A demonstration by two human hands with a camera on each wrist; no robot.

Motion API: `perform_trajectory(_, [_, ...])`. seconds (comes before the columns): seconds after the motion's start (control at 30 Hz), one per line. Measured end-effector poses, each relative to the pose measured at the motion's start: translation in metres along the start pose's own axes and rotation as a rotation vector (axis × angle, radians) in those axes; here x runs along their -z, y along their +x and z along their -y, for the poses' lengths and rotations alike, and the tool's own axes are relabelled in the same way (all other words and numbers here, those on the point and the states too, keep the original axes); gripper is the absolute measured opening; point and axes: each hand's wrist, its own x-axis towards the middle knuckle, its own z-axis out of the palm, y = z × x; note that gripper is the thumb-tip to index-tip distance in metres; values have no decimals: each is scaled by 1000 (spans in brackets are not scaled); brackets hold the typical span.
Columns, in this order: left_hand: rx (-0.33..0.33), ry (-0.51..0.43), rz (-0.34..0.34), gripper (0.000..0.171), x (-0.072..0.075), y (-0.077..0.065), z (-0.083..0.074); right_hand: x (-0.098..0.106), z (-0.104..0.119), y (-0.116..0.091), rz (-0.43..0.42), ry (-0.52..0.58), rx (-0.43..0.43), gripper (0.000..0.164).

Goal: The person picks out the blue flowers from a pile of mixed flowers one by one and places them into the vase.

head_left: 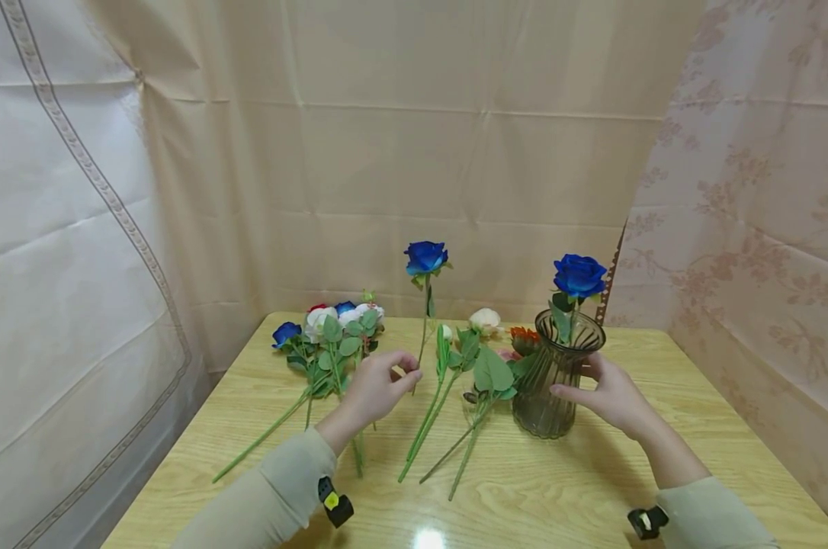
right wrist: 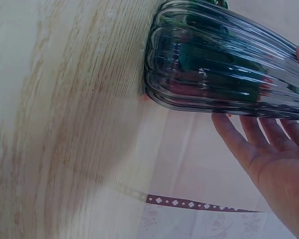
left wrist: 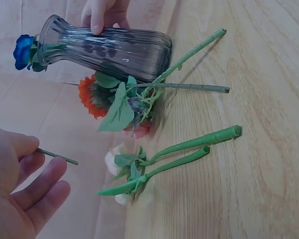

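My left hand (head_left: 380,385) pinches the lower stem of a blue rose (head_left: 426,259) between thumb and index finger, holding it upright above the table. In the left wrist view the stem's cut end (left wrist: 65,159) sticks out past the fingertips, and the other fingers are loosely spread. My right hand (head_left: 609,393) holds the ribbed smoky glass vase (head_left: 547,404) by its right side. The thumb lies across the front, and in the right wrist view the fingertips (right wrist: 220,119) touch the glass. Another blue rose (head_left: 579,276) stands in the vase, its bloom above the flared rim.
White, red and blue flowers (head_left: 321,324) lie bunched at the table's left. White flowers with green stems (head_left: 430,419) lie in the middle. Beside the vase lie an orange flower (head_left: 524,339) and a pink one. Curtains (head_left: 455,168) enclose the wooden table (head_left: 524,503).
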Motion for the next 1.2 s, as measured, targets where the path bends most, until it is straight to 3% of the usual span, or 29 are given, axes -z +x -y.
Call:
perform_trajectory(0.27, [-4,-11,-6,6,-1,-1,1,5,4,0,22,-54,-12,86])
perform_trajectory(0.6, [-9,-28,-2,6,-2,-3,1,18,10,-5,-13,-128,47,82])
perform_trajectory(0.87, [-13,-11,5,4,-5,-3,3,26,18,-13,-21,-155,52,70])
perform_trajectory(1.2, [-23,3,2,10,-6,-4,3,31,27,-21,-48,-277,64,50])
